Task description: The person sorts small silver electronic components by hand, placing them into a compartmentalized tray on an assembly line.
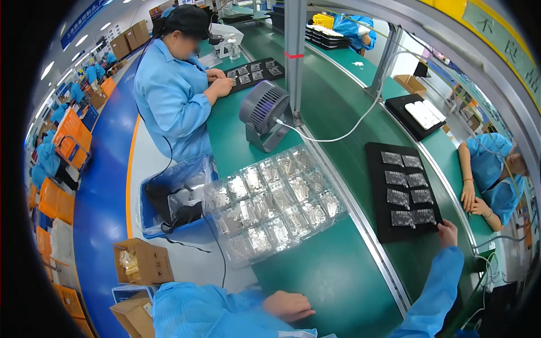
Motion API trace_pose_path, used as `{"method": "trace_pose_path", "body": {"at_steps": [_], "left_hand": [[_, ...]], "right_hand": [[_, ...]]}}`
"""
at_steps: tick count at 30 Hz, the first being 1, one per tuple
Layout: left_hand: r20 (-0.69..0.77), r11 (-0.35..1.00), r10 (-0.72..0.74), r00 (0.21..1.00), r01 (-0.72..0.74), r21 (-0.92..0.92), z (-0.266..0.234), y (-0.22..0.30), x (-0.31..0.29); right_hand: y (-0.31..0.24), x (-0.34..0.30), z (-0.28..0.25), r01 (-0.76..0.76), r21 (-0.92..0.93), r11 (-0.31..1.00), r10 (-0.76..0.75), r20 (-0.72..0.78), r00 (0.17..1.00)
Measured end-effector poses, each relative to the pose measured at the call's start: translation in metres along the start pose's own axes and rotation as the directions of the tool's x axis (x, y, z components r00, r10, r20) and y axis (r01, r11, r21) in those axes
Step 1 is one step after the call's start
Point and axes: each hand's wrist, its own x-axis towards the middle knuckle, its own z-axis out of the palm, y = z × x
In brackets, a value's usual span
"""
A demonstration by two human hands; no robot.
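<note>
My right hand (pixel 448 234) reaches to the near right corner of a black foam-like tray (pixel 373 191), with thumb and fingers closed on its edge. Two columns of dark rectangular boards (pixel 398 197), several in all, lie in the tray, which sits on the dark green conveyor strip. Close to the front edge of the green table, my left hand (pixel 288 305) holds nothing that I can see, its fingers loosely stretched out. Beyond it lies a clear plastic compartment tray (pixel 260 239) filled with small silvery metal parts.
A grey fan (pixel 265 110) stands past the compartment tray, by a metal post (pixel 294 62). Left of the table is a blue bin (pixel 149 217) with a plastic liner and black cloth. A co-worker (pixel 172 93) handles boards at the far left; another (pixel 489 180) sits across on the right.
</note>
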Motion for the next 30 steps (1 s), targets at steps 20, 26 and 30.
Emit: {"method": "trace_pose_path", "body": {"at_steps": [20,26,30], "left_hand": [[0.150,0.833,-0.136,0.979,0.195,-0.518,0.017,-0.017,-0.014],[0.402,0.275,-0.257,0.879,0.465,-0.842,0.035,-0.029,0.008],[0.240,0.387,-0.445,0.863,0.427,-0.817,0.013,-0.031,0.020]], "right_hand": [[0.005,-0.343,0.057,-0.321,0.443,0.837,0.332,0.053,0.942],[-0.013,-0.427,0.173,-0.396,0.519,0.757,0.330,0.220,0.918],[-0.029,-0.457,0.240,-0.449,0.541,0.711,0.327,0.312,0.892]]}}
